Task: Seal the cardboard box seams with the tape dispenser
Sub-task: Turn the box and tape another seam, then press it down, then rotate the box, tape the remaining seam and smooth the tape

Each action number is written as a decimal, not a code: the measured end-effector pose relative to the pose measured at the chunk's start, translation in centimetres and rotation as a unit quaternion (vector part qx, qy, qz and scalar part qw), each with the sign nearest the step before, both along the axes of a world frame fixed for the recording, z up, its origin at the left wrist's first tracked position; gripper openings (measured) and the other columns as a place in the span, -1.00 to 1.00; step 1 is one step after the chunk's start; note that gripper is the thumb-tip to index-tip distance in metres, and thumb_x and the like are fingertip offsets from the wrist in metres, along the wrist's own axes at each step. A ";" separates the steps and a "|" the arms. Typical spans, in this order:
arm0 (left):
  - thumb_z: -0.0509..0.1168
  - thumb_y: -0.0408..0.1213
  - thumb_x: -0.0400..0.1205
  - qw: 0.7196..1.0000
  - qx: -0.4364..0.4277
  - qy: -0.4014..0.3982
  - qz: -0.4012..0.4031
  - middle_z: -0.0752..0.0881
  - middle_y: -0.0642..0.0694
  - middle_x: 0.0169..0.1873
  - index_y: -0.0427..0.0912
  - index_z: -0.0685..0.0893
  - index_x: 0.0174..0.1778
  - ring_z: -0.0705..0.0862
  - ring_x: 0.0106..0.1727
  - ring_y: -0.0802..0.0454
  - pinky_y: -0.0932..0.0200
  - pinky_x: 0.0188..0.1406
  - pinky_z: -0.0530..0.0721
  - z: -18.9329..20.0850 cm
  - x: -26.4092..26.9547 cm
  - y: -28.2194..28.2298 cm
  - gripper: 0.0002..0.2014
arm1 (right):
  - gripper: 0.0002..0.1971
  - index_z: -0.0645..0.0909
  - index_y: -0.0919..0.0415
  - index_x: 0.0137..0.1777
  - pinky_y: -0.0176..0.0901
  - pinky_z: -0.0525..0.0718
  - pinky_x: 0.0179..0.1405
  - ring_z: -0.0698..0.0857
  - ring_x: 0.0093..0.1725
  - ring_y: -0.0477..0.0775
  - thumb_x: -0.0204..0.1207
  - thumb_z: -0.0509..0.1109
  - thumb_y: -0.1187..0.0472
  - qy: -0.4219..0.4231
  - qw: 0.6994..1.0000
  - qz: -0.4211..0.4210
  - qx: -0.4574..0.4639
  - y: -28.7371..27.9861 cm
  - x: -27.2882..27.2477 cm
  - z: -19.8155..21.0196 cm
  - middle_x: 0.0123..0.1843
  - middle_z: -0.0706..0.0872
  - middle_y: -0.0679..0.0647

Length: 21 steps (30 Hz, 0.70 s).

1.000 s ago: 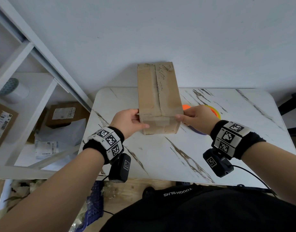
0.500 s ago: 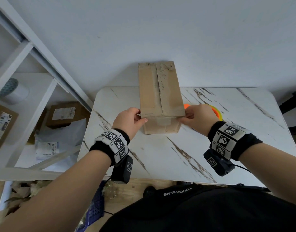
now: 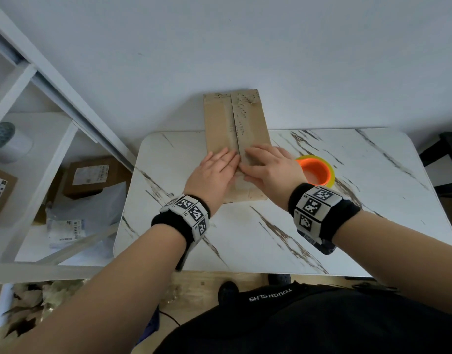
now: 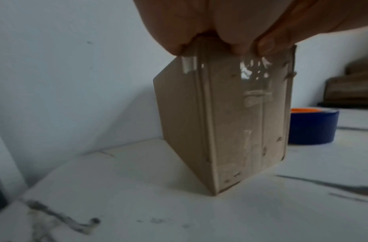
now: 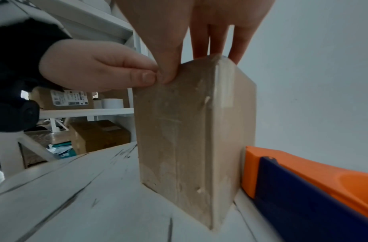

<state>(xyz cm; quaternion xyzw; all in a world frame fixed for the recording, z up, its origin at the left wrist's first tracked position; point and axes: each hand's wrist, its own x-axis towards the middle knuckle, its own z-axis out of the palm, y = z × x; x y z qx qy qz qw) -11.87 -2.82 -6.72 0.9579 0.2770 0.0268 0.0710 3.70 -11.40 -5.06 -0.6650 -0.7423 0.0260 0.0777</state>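
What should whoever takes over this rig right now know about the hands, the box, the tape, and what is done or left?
Left hand: flat on the cardboard box top, fingers straight, beside the centre seam.
Right hand: flat on the top too, on the other side of the seam; thumbs touch at the near edge.
Box stands on the marble table. Tape dispenser lies untouched right of the box.
Done: clear tape shows on the near end.
Left: whether the top seam is taped is unclear; check it.

Your left hand [image 3: 212,172] and right hand [image 3: 268,167] have left the box's [image 3: 250,123] near end and now lie flat on top, beside the seam. The tape roll [image 3: 315,172], half hidden before, now shows.
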 end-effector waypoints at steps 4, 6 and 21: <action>-0.03 -0.13 0.60 1.000 0.021 0.003 -0.018 0.63 -0.28 0.33 -0.34 0.59 0.33 0.57 0.38 -0.24 -0.16 0.39 0.30 -0.3 -1.2 0.9 -0.49 | -0.65 0.81 0.11 -0.02 0.24 0.73 0.04 0.73 0.19 0.34 0.47 0.21 0.03 0.040 0.999 -0.018 0.013 -1.4 1.7 -0.5 0.14 0.78 0.27; -0.12 -0.10 0.62 1.000 -0.006 0.007 -0.007 0.49 -0.26 0.46 -0.31 0.47 0.44 0.41 0.52 -0.22 -0.07 0.48 0.12 -0.2 -2.2 1.2 -0.44 | -0.64 0.79 0.18 0.03 0.25 0.75 0.02 0.71 0.23 0.37 0.52 0.19 0.08 0.062 0.997 -0.021 0.041 -1.9 2.3 -1.0 0.18 0.76 0.31; 0.01 -0.04 0.62 0.998 0.038 0.042 -0.021 0.61 -0.14 0.37 -0.11 0.62 0.33 0.52 0.44 -0.19 -0.18 0.46 0.28 0.8 -3.3 1.4 -0.53 | -0.60 0.70 0.30 0.22 0.31 0.59 0.27 0.55 0.39 0.46 0.38 0.45 0.56 0.142 0.987 -0.037 0.064 -2.0 2.8 -2.2 0.38 0.60 0.40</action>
